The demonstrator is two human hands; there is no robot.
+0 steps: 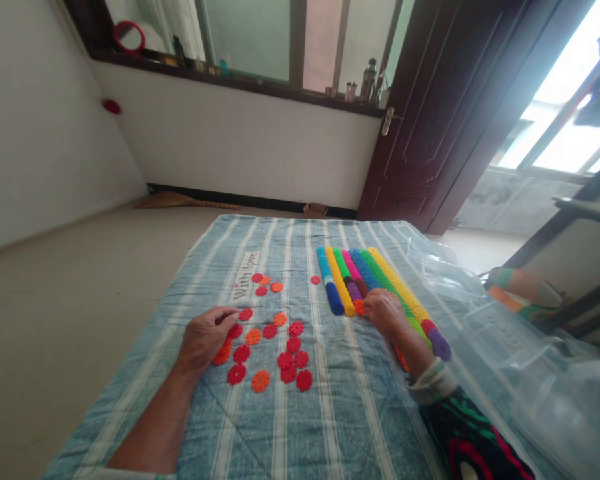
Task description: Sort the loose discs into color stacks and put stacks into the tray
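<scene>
- The left hand (203, 337) rests at the left of the striped cloth (253, 437), fingers curled, fingertips just beside or touching a red disc (245, 314); whether it pinches that disc, I cannot tell.
- The right hand (386, 312) lies over the near part of the lined-up rows of discs (359, 270), fingers bent down by the orange end (359, 307) of one row; its grasp is hidden, so I cannot tell what it holds.
- The loose discs, red and orange, lie on the cloth between the hands and near the left one, some overlapping; others lie farther off, beside the printed words "With love" (246, 275).
- The rows run side by side at the right of the cloth, in blue, yellow, green, pink and other colours.
- Clear plastic containers (507, 333) stand along the right; their contents are too blurred to make out.
- An orange and green object (527, 287) shows by them; whether it sits inside one is unclear.
- On the windowsill, a small cup (351, 92) holds thin dark items, near a flask (369, 81).
</scene>
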